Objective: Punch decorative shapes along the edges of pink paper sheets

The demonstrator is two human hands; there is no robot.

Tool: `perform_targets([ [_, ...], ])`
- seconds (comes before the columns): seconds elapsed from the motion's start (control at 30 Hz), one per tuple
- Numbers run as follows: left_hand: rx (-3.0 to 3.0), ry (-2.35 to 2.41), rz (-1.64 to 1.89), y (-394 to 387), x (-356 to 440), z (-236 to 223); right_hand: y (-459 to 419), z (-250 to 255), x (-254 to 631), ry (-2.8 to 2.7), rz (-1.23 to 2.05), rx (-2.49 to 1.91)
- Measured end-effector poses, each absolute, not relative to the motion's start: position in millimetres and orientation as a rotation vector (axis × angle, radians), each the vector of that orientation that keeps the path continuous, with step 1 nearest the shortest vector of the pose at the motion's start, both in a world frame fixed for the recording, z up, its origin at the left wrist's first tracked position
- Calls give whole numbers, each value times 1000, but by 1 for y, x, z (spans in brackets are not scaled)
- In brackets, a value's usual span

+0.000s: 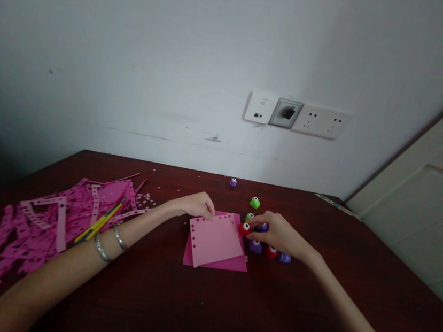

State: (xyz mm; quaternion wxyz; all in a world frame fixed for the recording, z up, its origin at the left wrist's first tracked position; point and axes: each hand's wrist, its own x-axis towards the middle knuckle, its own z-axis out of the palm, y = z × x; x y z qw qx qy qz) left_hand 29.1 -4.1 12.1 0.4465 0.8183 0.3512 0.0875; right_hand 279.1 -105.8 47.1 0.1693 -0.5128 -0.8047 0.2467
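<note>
Dark red-brown surface, backed by a pale wall beyond the light pink sheet. Sheet: laid askew over a darker pink sheet; its upper edge is pinched by the left hand, grip closed. Red punch: clasped in the closed grip of the right hand, at the sheet's right edge; whether paper is inserted cannot be told. Done: holes are shown along the left and upper edges. Left: none are made out along the right and lower edges; half the border is judged finished. Pink scraps: heaped left of the sheet. Green punch: placed beyond its upper right corner.
</note>
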Motion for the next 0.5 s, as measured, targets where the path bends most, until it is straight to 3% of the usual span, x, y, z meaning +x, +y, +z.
perform_targets([
  [0.5, 1982, 879, 162, -4, 30, 14, -108, 47, 274, -2279, 735, -1456],
])
